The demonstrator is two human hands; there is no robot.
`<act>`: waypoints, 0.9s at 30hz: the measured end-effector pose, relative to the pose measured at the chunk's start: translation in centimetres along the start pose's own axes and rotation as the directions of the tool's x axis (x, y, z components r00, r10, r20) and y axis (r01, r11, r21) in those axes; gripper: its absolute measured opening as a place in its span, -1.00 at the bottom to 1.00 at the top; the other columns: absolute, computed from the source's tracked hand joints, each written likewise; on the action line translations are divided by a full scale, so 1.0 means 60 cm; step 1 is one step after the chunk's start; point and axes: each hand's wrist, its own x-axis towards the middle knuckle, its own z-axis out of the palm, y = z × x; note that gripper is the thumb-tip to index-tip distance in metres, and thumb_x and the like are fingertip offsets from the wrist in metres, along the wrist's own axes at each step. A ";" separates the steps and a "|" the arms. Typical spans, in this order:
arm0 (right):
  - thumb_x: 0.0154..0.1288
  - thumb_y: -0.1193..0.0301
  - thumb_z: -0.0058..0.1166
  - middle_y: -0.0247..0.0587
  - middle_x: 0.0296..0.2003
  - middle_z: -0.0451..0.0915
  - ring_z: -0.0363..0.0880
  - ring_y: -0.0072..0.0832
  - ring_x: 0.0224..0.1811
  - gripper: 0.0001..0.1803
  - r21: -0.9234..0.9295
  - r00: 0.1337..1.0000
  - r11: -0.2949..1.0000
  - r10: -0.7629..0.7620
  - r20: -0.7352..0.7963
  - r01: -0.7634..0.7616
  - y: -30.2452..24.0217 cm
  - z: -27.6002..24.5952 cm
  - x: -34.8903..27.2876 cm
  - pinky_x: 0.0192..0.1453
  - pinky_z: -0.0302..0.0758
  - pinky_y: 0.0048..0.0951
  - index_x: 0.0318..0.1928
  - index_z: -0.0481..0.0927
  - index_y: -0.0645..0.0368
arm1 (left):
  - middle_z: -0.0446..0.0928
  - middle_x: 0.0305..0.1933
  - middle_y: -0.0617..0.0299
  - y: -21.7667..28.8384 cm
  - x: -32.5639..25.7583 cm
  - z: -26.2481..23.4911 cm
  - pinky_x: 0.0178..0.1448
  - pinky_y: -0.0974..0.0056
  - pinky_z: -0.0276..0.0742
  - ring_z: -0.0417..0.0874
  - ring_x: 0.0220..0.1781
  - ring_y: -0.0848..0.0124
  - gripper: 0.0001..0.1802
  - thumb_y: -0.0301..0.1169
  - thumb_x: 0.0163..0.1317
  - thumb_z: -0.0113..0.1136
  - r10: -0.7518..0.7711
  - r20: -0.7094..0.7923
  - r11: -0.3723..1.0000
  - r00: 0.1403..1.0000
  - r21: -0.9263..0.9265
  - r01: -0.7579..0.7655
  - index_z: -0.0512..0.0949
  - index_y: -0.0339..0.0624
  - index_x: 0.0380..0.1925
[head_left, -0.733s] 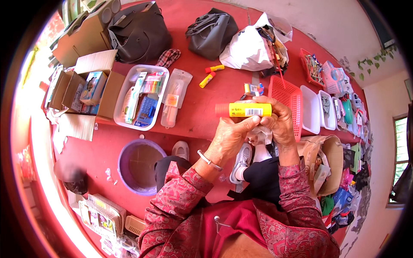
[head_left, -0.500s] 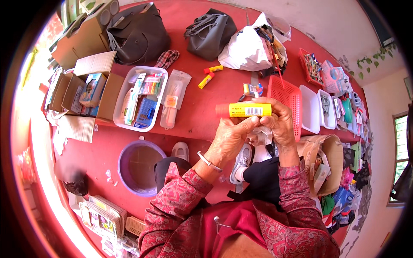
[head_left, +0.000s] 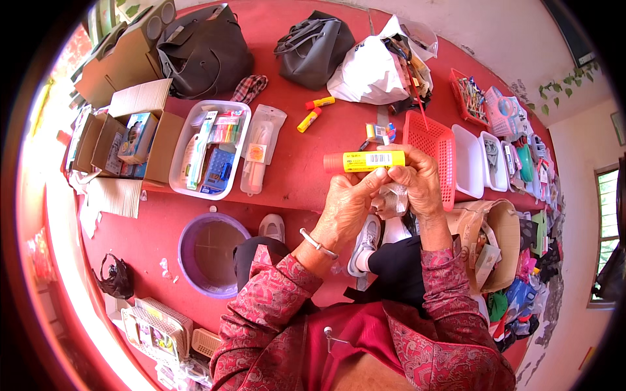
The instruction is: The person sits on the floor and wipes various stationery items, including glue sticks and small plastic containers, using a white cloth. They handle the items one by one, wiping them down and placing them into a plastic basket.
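**Yellow glue stick pinched in two hands above a red table**

Yellow plastic with an orange cap at its left end, the fat glue stick (head_left: 365, 161) lay level between both hands, a white barcoded label on its side. The left hand (head_left: 345, 208), a silver bangle at its wrist, pressed its fingertips against the underside of the tube; the right hand (head_left: 417, 182) pinched the tube's right end between thumb and fingers. A crumpled clear plastic wrapper (head_left: 391, 199) sat tucked between the two palms. Both forearms wore patterned maroon sleeves.

Below the hands, on the red floor, stood a round purple plastic tub (head_left: 212, 254), and a brown paper bag (head_left: 492, 244) of goods stood to the right. Farther off, the red tabletop (head_left: 300, 176) carried a white tray of stationery (head_left: 208, 156), a clear packet (head_left: 261, 146), a red mesh basket (head_left: 433, 156) just beyond the right hand, and two smaller yellow-and-red glue sticks (head_left: 313, 114). At the far edge sat an open cardboard box (head_left: 134, 140), two dark handbags (head_left: 205, 55) and a white plastic carrier bag (head_left: 375, 65), against a pale wall.
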 end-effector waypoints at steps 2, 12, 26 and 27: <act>0.08 0.46 0.16 -0.14 -0.33 0.56 0.58 -0.49 -0.40 -0.64 0.000 1.000 1.000 0.012 -0.005 -0.012 -0.001 0.000 0.000 -0.28 0.55 -0.55 -0.11 0.46 0.36 | 0.46 -0.15 0.25 0.002 -0.001 0.001 -0.22 0.34 0.56 0.52 -0.16 0.47 -0.72 -0.44 0.16 0.08 -0.033 -0.005 0.999 0.999 0.002 0.033 0.39 -0.27 -0.12; 0.07 0.47 0.17 -0.16 -0.34 0.57 0.58 -0.52 -0.39 -0.66 0.021 1.000 1.000 0.015 0.011 -0.016 -0.006 0.005 -0.003 -0.28 0.54 -0.57 -0.13 0.47 0.35 | 0.47 -0.17 0.26 0.002 -0.005 0.003 -0.05 0.35 0.44 0.50 -0.15 0.50 -0.75 -0.46 0.15 0.09 -0.024 -0.021 1.000 0.999 -0.006 0.024 0.42 -0.26 -0.15; 0.06 0.49 0.16 -0.18 -0.32 0.57 0.58 -0.52 -0.37 -0.67 0.058 1.000 0.998 0.026 0.009 -0.026 0.005 0.003 -0.002 -0.26 0.55 -0.56 -0.13 0.47 0.34 | 0.49 -0.17 0.25 -0.005 -0.002 0.001 -0.08 0.36 0.43 0.51 -0.15 0.49 -0.75 -0.50 0.12 0.11 0.061 -0.062 0.998 0.996 0.007 -0.061 0.43 -0.26 -0.16; 0.06 0.50 0.16 -0.17 -0.32 0.57 0.58 -0.51 -0.38 -0.66 0.072 0.999 0.997 0.035 0.020 -0.036 0.005 0.003 -0.002 -0.26 0.55 -0.56 -0.12 0.46 0.34 | 0.49 -0.19 0.26 -0.004 -0.002 0.002 -0.09 0.37 0.43 0.51 -0.16 0.50 -0.75 -0.49 0.12 0.11 0.049 -0.071 0.999 0.996 0.012 -0.049 0.43 -0.26 -0.17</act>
